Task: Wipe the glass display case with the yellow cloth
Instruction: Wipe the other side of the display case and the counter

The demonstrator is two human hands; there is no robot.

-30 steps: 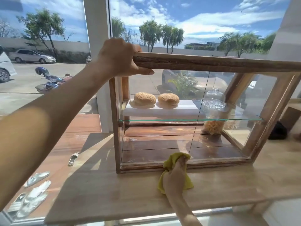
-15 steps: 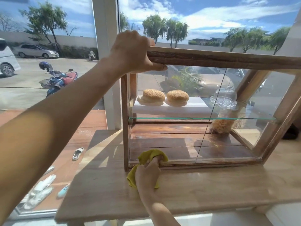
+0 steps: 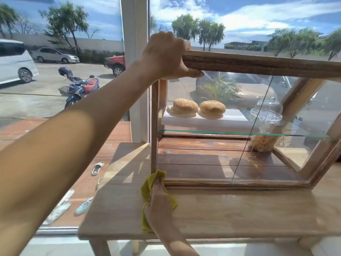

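Observation:
A wood-framed glass display case (image 3: pixel 258 64) stands on a wooden table (image 3: pixel 230 215). My left hand (image 3: pixel 166 56) grips the top left corner of its frame. My right hand (image 3: pixel 158 206) holds the yellow cloth (image 3: pixel 147 187) bunched and presses it against the bottom left corner of the case's front, where the glass meets the lower rail. Part of the cloth hangs below my palm. Inside, two sesame buns (image 3: pixel 199 108) lie on a white board on the glass shelf.
A glass dome (image 3: pixel 267 111) sits on the shelf at the right, with a pale fibrous bundle (image 3: pixel 262 143) below it. Behind the table is a large window with a white post (image 3: pixel 134 52). Sandals (image 3: pixel 97 168) lie on the deck outside.
My right hand has slid the cloth left along the bottom rail, from near the middle of the case to its left corner. My left hand keeps its grip on the top corner.

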